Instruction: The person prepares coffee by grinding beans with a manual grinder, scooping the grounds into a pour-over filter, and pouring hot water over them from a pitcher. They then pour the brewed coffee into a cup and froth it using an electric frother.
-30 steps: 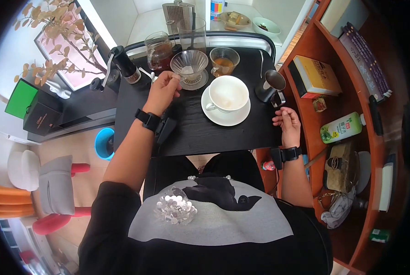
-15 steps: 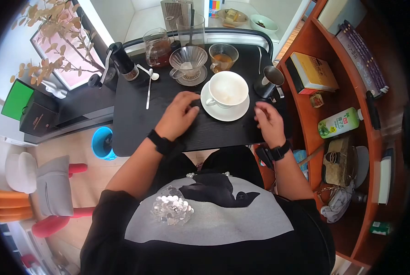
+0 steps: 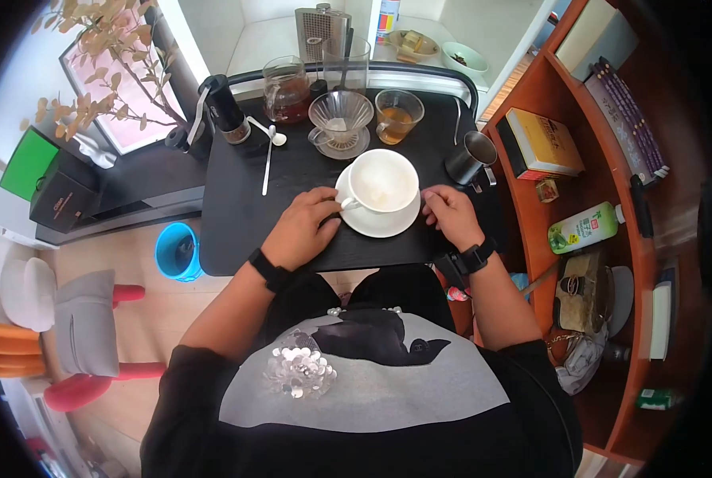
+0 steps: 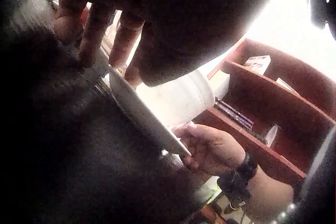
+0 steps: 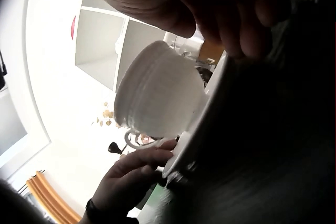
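Observation:
A white cup (image 3: 385,182) with pale residue inside stands on a white saucer (image 3: 381,227) near the table's front edge. My left hand (image 3: 296,227) holds the saucer's left rim beside the cup handle (image 3: 350,205). At the opposite rim, my right hand (image 3: 454,217) grips the saucer. The left wrist view shows the right hand (image 4: 212,145) with its thumb over the saucer's edge and fingers beneath. In the right wrist view, the left hand's (image 5: 128,182) fingertips lie at the rim below the cup.
Behind the cup stand a clear dripper (image 3: 340,119), a glass cup of amber liquid (image 3: 400,119) and a jug of dark liquid (image 3: 287,99). A metal pitcher (image 3: 471,159) is at the right, a white spoon (image 3: 267,167) and hand grinder (image 3: 224,111) at the left. A wooden shelf (image 3: 523,191) borders the table's right side.
My left hand left the white spoon beside the dripper and came to the saucer. My right hand moved left from the pitcher to the saucer. Cup and saucer shifted slightly left and toward me.

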The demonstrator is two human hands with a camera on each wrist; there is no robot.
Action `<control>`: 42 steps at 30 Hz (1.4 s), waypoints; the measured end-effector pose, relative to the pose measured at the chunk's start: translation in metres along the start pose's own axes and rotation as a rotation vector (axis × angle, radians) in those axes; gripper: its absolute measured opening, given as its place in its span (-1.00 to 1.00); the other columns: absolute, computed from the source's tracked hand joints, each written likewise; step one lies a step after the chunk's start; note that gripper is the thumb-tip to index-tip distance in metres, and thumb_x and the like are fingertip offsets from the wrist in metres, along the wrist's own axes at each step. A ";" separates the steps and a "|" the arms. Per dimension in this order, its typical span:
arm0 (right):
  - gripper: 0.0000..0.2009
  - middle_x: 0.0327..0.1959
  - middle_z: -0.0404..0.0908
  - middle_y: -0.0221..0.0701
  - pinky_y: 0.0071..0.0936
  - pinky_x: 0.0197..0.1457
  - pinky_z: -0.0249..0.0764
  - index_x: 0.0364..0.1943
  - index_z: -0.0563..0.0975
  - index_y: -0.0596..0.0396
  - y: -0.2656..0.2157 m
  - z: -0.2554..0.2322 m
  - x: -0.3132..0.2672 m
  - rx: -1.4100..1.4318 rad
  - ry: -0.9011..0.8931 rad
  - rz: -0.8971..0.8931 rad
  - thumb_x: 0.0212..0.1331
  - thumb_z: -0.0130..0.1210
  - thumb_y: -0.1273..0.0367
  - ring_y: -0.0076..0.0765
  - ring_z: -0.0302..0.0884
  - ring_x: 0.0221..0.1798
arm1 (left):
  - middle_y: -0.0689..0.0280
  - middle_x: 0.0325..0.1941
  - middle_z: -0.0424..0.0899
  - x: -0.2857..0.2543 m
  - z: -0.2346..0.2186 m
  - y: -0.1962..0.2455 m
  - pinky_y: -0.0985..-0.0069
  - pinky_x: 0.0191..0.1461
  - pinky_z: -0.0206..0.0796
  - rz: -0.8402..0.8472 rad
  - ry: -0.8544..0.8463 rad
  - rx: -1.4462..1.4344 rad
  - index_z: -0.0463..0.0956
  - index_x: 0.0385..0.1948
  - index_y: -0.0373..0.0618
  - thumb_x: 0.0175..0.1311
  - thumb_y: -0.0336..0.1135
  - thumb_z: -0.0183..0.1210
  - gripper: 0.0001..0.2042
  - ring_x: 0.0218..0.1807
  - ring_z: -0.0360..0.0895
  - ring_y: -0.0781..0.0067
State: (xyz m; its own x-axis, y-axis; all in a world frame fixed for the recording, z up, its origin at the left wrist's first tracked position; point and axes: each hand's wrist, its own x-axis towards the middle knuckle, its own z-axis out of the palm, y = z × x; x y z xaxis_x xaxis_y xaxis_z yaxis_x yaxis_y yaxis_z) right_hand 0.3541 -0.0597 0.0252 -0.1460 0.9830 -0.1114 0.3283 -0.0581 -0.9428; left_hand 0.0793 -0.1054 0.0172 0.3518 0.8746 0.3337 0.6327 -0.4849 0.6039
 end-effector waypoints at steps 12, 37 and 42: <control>-0.59 -0.24 0.54 -0.36 -0.64 -0.19 0.40 0.08 0.36 0.19 -0.023 0.026 0.094 0.059 -0.224 -0.086 0.14 0.02 0.33 -0.58 0.48 -0.26 | 0.15 -0.09 0.49 -0.038 -0.007 -0.009 0.40 0.08 0.23 -0.093 0.154 -0.109 0.49 -0.27 -0.21 -0.01 -0.52 0.10 -0.79 0.01 0.40 0.16; -0.74 -0.65 0.40 -0.56 -0.68 -0.54 0.31 -0.22 0.42 0.06 -0.021 0.018 0.103 0.070 -0.095 0.019 0.19 -0.01 0.17 -0.65 0.36 -0.60 | 0.17 -0.22 0.54 -0.037 -0.005 -0.009 0.41 0.03 0.25 -0.124 0.181 -0.169 0.49 -0.39 -0.24 -0.01 -0.54 0.08 -0.87 -0.07 0.44 0.20; -0.75 -0.51 0.44 -0.45 -0.61 -0.49 0.37 -0.25 0.40 0.06 -0.021 0.018 0.101 0.293 -0.053 0.109 0.20 -0.04 0.18 -0.53 0.44 -0.52 | 0.18 -0.26 0.55 -0.037 -0.006 -0.008 0.43 0.01 0.25 -0.124 0.189 -0.208 0.49 -0.39 -0.25 0.00 -0.55 0.06 -0.88 -0.10 0.45 0.22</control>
State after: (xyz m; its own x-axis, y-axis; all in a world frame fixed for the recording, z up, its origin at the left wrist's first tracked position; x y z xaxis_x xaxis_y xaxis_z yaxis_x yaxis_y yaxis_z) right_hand 0.3158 0.0379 0.0282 -0.1758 0.9583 -0.2254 0.0626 -0.2176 -0.9740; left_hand 0.0574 -0.1340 0.0042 0.1335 0.9212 0.3654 0.5008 -0.3809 0.7773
